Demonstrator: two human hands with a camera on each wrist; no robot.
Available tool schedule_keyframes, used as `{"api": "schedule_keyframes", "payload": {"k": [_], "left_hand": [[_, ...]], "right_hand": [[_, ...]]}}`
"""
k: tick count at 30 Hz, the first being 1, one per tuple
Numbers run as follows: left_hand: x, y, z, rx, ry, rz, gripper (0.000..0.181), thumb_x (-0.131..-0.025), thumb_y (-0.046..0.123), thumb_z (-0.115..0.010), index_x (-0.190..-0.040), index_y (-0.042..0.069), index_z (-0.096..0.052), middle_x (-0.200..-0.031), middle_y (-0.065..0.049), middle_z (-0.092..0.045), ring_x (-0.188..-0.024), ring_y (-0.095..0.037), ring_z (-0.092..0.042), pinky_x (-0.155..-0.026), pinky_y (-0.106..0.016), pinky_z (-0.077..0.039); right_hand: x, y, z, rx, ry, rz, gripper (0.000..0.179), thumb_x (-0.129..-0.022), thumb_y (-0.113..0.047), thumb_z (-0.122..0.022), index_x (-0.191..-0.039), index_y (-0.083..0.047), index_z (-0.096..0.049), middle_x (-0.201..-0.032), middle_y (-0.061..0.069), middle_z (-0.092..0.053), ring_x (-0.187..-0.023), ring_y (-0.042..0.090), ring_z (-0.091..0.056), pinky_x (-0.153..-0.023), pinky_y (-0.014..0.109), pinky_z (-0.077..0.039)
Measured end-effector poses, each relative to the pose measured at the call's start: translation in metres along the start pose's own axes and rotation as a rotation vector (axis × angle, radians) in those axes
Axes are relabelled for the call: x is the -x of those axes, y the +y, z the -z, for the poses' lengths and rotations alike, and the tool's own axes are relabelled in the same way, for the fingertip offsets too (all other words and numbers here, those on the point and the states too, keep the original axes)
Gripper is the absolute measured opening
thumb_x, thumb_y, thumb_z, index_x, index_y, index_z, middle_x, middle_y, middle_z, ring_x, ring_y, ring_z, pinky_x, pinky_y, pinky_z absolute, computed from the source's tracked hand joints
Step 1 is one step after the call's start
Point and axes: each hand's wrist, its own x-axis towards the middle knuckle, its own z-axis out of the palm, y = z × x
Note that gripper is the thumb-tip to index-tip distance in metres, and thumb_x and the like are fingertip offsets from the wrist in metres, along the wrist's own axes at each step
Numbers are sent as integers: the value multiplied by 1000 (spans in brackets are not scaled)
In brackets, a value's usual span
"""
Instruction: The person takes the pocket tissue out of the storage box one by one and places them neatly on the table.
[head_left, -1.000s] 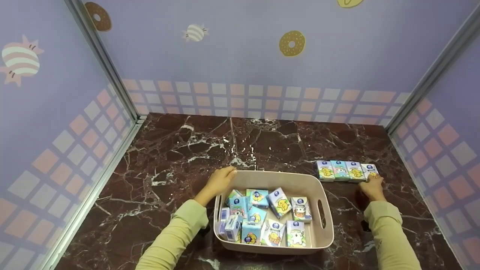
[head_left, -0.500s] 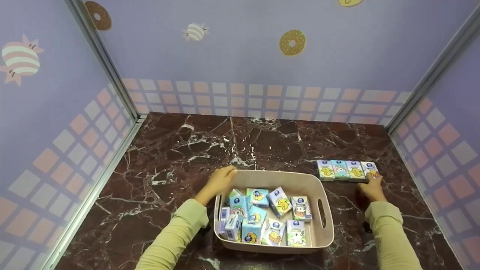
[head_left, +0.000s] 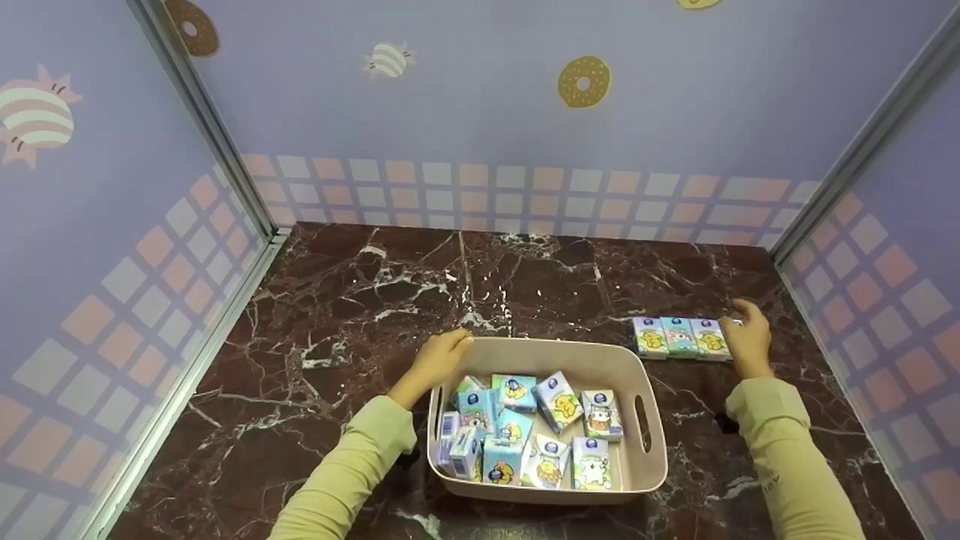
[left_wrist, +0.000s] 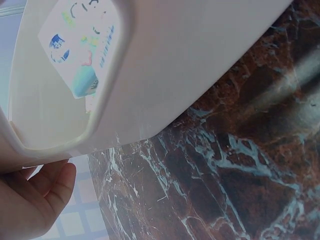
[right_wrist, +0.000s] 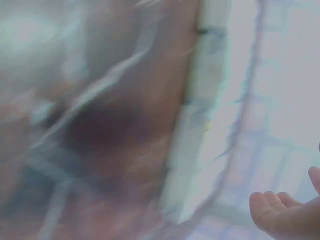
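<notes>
My left hand (head_left: 437,364) grips the rim of a beige plastic basket (head_left: 660,465) at its back left corner; in the left wrist view, its curled fingers (left_wrist: 61,184) lie against the rim beside the handle hole. Inside the basket lie several small cartoon-printed tissue packs (head_left: 592,465), some flat and some tipped. My right hand (head_left: 748,341) hovers over the right end of a row of similar tissue packs (head_left: 679,337) and partly hides the last one. Its thumb and fingers are spread apart and hold nothing; in the right wrist view, the fingers (right_wrist: 272,212) hang beside the blurred row.
Everything stands on a dark red marbled tabletop (head_left: 360,300). Purple walls with candy and doughnut prints (head_left: 487,112) close off the back and both sides, and metal strips (head_left: 217,127) run along the corners.
My right hand has let go of the rightmost tissue pack and risen up and away from the front of the row. My left hand stays on the basket rim.
</notes>
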Motion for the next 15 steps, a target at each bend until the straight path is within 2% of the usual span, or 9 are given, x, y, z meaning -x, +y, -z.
{"api": "schedule_keyframes", "payload": {"k": [3,6,12,15], "left_hand": [[0,0,0,-5,6,-5,18,-91,22,-45,-85,11,-58,-66,-4,-54,-61,-19,-47,-58,-34,-38],[0,-1,-1,-3,10,-10,19,-91,23,-45,-86,9,-58,-68,-5,-55,-63,-21,-50,-60,-36,-40],[0,-1,0,7,15,-14,20,-91,23,-45,-88,9,-59,-71,-7,-58,-66,-23,-53,-62,-38,-42],[0,-2,0,9,14,-13,21,-91,23,-44,-90,9,-59,-75,-7,-61,-70,-24,-55,-66,-40,-43]], "right_hand": [[5,-27,-6,-121,-65,57,46,-86,-6,-46,-130,0,-37,-137,17,-36,-123,32,-35,-96,41,-32],[14,-52,-14,-197,-150,125,47,-85,-4,-50,-130,2,-36,-137,18,-34,-123,32,-33,-97,40,-32],[36,-93,-31,-247,-273,236,47,-81,0,-55,-125,3,-40,-130,18,-40,-114,21,-38,-86,17,-37],[49,-111,-37,-243,-333,281,47,-79,0,-58,-124,3,-42,-126,19,-42,-106,15,-40,-82,14,-38]]}}
